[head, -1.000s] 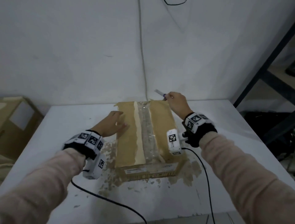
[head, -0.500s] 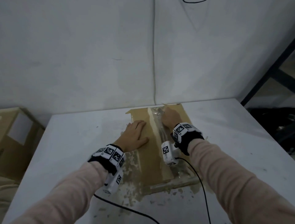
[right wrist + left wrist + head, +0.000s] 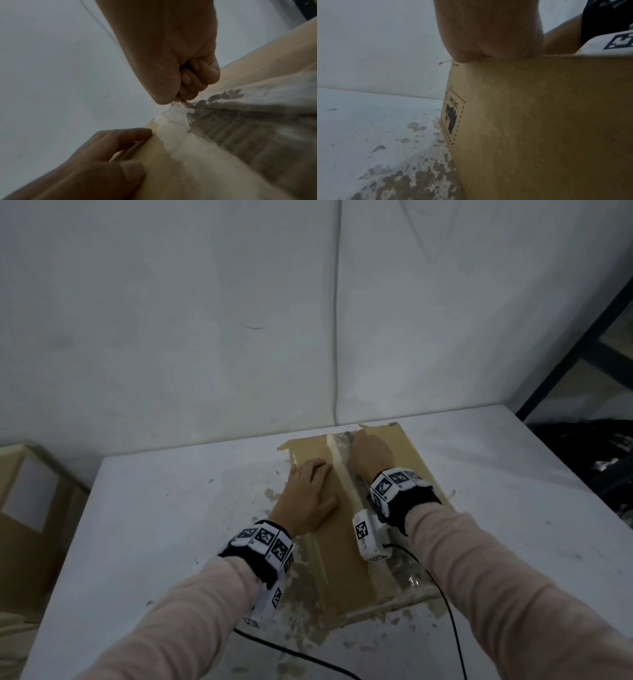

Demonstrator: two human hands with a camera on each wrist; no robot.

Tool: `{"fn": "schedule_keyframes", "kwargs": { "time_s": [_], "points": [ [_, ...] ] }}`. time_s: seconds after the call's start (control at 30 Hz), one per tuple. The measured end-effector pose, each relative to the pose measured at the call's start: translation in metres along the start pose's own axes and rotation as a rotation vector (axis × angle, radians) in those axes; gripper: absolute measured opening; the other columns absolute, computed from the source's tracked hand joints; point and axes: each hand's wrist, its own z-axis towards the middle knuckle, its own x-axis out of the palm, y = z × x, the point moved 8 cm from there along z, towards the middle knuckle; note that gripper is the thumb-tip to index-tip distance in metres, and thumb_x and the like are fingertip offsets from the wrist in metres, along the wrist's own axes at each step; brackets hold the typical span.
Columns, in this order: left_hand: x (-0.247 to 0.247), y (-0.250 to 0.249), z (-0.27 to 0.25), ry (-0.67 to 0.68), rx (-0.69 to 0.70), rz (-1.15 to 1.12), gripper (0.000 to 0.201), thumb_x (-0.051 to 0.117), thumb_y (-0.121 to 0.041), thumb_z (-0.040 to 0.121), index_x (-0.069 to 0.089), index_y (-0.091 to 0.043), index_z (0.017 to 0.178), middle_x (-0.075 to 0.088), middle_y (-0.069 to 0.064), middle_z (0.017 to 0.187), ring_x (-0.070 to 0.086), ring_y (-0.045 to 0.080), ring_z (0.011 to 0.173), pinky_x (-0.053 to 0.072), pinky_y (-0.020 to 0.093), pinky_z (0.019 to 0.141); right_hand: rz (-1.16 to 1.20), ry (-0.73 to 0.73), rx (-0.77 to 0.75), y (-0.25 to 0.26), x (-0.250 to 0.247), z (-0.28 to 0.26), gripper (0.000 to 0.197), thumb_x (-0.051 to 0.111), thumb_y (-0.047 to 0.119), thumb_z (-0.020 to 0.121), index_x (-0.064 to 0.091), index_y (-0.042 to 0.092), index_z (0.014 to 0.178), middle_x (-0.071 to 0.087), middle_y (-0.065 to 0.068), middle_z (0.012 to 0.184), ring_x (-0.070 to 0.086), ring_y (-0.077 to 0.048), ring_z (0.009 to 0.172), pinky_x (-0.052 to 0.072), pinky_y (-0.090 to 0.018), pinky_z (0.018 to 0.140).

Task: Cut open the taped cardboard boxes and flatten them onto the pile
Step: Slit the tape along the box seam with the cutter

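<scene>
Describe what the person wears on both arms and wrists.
Pale pink long sleeves cover both arms. Each wrist has a black band carrying white blocks printed with black-and-white square markers. A white camera unit hangs under each wrist, trailing a thin black cable.

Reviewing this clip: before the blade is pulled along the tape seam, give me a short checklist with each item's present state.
1. Cardboard box lies flat on the white table: ok.
2. Left hand rests flat on the box top, beside the seam: ok.
3. Left hand's fingers off the tape strip, clear of the cutting line: ok, though close.
4. Right hand grips the cutter in a fist at the far end of the seam: ok.
5. Blade actually through the tape: cannot tell, the tip is hidden.
6. Wrist cable off the seam: ok.
</scene>
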Motion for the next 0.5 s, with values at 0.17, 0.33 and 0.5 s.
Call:
{"fn": "schedule_keyframes", "kwargs": {
  "time_s": [0.17,0.33,0.5],
  "points": [
    [0.001,0.000,0.000,-0.015,0.014,0.007,0.086,0.017,-0.061,0.076,0.034,-0.010,0.143,0.029,0.007,0.142,0.022,0.020,0.130,0.006,0.043,0.117,0.014,-0.023,0.024,-0.002,0.002,-0.007,0.032,0.038,0.010,0.099,0.046,0.001,0.128,0.057,-0.015,0.126,0.055,-0.030,0.117,0.044,-0.033,0.089],
    [0.004,0.003,0.001,-0.015,0.007,-0.006,0.087,0.017,-0.062,0.076,0.034,-0.011,0.144,0.027,0.005,0.143,0.020,0.020,0.133,-0.003,0.037,0.116,-0.055,-0.005,0.022,0.000,-0.002,-0.010,0.031,0.038,0.010,0.098,0.052,-0.001,0.123,0.059,-0.016,0.123,0.056,-0.030,0.115,0.045,-0.032,0.090],
    [0.004,0.005,0.001,-0.034,0.008,-0.015,0.087,0.018,-0.062,0.076,0.034,-0.010,0.144,0.027,0.005,0.143,0.020,0.021,0.134,-0.005,0.034,0.115,-0.126,0.029,-0.027,0.004,-0.003,-0.012,0.029,0.041,0.011,0.097,0.056,-0.003,0.117,0.061,-0.018,0.120,0.058,-0.032,0.112,0.046,-0.033,0.087]
  ]
}}
